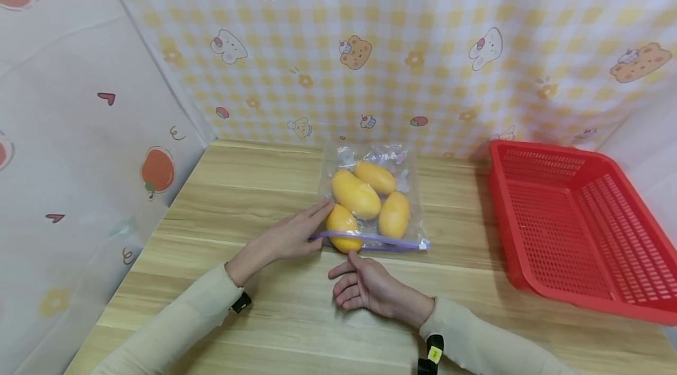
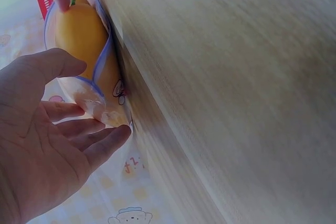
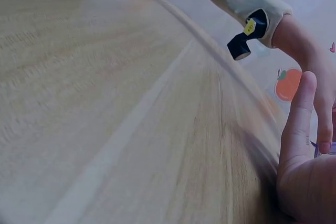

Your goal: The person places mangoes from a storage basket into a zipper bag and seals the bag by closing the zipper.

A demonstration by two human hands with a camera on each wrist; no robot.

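Note:
A clear zip bag (image 1: 329,158) with a purple zip strip (image 1: 391,240) lies flat on the table, holding several yellow mangoes (image 1: 357,194). The nearest mango (image 1: 346,243) pokes out partway through the bag's mouth. My left hand (image 1: 288,237) rests at the bag's left edge, thumb apart from the fingers; in the left wrist view that hand (image 2: 47,129) is spread around the bag's corner. My right hand (image 1: 372,287) touches the end of the protruding mango with the thumb, its other fingers loosely bent. In the right wrist view the mangoes are hidden.
A red plastic basket (image 1: 536,228) stands on the right of the wooden table (image 1: 211,210). A checked cloth (image 1: 317,28) with cartoon prints hangs behind the bag. White printed cloth (image 1: 74,146) covers the left side.

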